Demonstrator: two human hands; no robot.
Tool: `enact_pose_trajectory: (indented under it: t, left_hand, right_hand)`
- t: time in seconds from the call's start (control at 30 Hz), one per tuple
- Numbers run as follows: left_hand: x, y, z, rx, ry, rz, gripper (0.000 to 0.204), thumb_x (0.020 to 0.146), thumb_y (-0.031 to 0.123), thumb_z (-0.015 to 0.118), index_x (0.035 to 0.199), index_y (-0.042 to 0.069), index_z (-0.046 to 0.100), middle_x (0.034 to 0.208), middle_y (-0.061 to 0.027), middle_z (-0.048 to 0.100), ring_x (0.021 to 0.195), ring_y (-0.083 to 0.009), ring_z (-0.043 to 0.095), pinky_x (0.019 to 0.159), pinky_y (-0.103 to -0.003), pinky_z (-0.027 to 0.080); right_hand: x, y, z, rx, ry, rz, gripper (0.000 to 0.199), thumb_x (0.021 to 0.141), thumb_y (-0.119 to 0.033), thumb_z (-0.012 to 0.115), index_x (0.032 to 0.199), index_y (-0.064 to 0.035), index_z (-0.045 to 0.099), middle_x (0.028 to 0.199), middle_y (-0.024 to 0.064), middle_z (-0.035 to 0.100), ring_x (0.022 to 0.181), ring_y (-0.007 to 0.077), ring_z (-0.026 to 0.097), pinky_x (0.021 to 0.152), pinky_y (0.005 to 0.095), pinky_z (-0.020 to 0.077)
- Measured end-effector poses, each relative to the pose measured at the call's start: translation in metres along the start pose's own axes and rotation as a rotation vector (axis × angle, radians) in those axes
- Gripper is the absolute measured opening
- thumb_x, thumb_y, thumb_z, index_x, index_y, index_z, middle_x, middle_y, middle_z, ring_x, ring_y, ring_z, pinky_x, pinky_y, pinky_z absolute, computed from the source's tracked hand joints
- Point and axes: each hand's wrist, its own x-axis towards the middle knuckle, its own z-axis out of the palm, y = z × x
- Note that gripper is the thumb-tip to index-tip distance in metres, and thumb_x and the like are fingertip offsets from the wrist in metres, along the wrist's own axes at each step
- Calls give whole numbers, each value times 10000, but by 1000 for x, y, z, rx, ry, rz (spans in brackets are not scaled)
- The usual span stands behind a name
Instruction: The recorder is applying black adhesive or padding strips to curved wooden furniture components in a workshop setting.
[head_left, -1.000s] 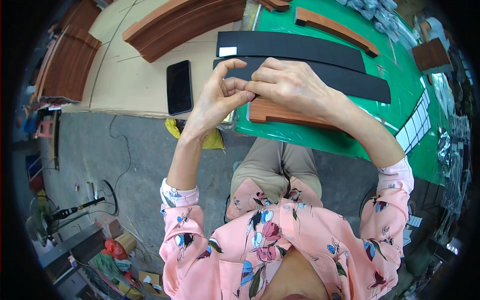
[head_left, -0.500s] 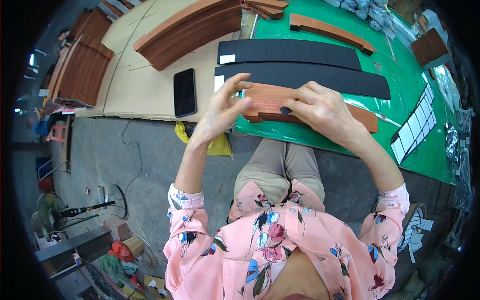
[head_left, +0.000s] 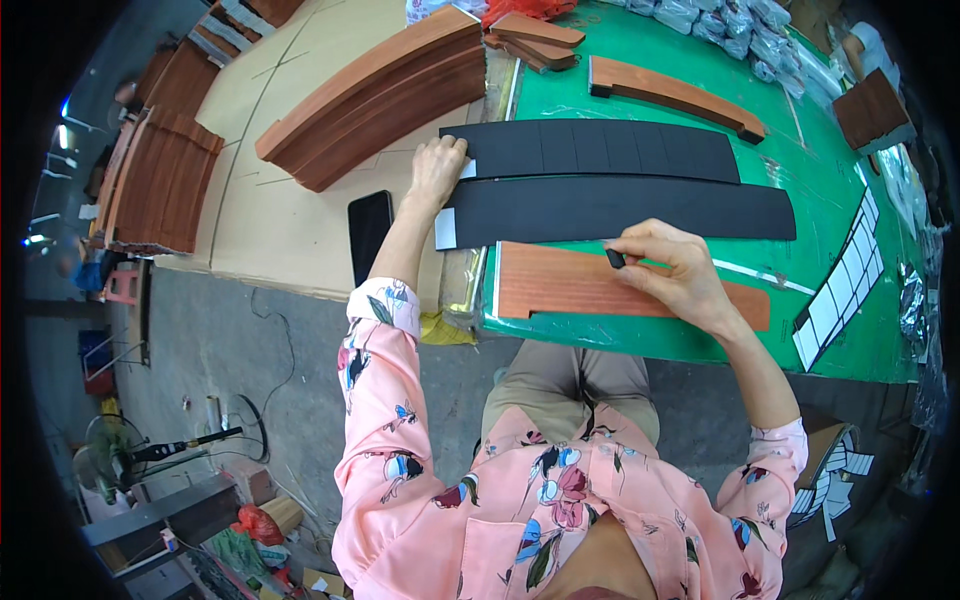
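A curved reddish-brown wooden piece [head_left: 560, 280] lies along the green table's near edge, its left end pale. Over it, my right hand [head_left: 680, 275] pinches a small black pad [head_left: 614, 258] between thumb and fingertips. My left hand [head_left: 438, 170] reaches to the left end of the farther black sheet [head_left: 600, 150], which has cut lines across it. Its fingers are curled down at that end beside a white patch, and their tips are hidden. Between that sheet and the wood lies a second black sheet [head_left: 620, 208], with a white square [head_left: 446, 229] at its left end.
A black phone [head_left: 370, 235] lies on the cardboard [head_left: 235, 220] beside my left forearm. Stacked curved wooden pieces [head_left: 380, 105] stand behind it. Another wooden piece [head_left: 680, 95] lies farther back on the green table [head_left: 820, 180]. At right is a sheet of white labels [head_left: 840, 280].
My left hand has left the wooden piece and moved up-left to the farther black sheet. My right hand has lifted slightly from the wood, still pinching the black pad.
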Motion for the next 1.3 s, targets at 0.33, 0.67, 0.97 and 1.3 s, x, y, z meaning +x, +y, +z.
enact_pose_trajectory:
  t: [0.33, 0.67, 0.97, 1.3]
  left_hand:
    - [10, -23, 16, 227, 4, 426, 64, 717, 71, 523, 775, 48, 538, 698, -75, 536, 723, -215, 574, 650, -316, 463]
    - [-2, -53, 36, -482, 194, -450, 205, 859, 117, 513, 1034, 22, 561, 921, -106, 635, 792, -202, 613, 683, -297, 478]
    - [-86, 25, -86, -1081, 187, -624, 152, 890, -4, 437, 898, 2, 589, 907, -80, 626, 740, -91, 549, 645, -209, 437]
    - [-141, 130, -118, -1067, 12, -503, 714, 854, 8, 489, 1436, 133, 96, 1424, -109, 269, 1031, -190, 550, 817, -284, 466]
  right_hand:
    - [3, 28, 4, 152, -65, 128, 240, 739, -33, 656, 976, -2, 647, 862, 45, 597, 686, 101, 528, 605, 235, 446]
    - [3, 42, 6, 375, -26, 269, 252, 731, -21, 648, 981, -1, 638, 937, 41, 606, 749, 83, 518, 674, 227, 445]
    - [-67, 44, -68, 441, 563, 221, 284, 842, -66, 573, 1121, -14, 558, 1080, 73, 563, 847, 117, 542, 829, 312, 478]
    - [-205, 66, -82, 291, 1037, 404, 369, 880, -160, 565, 1199, 9, 490, 1120, 91, 554, 938, 138, 556, 871, 295, 450]
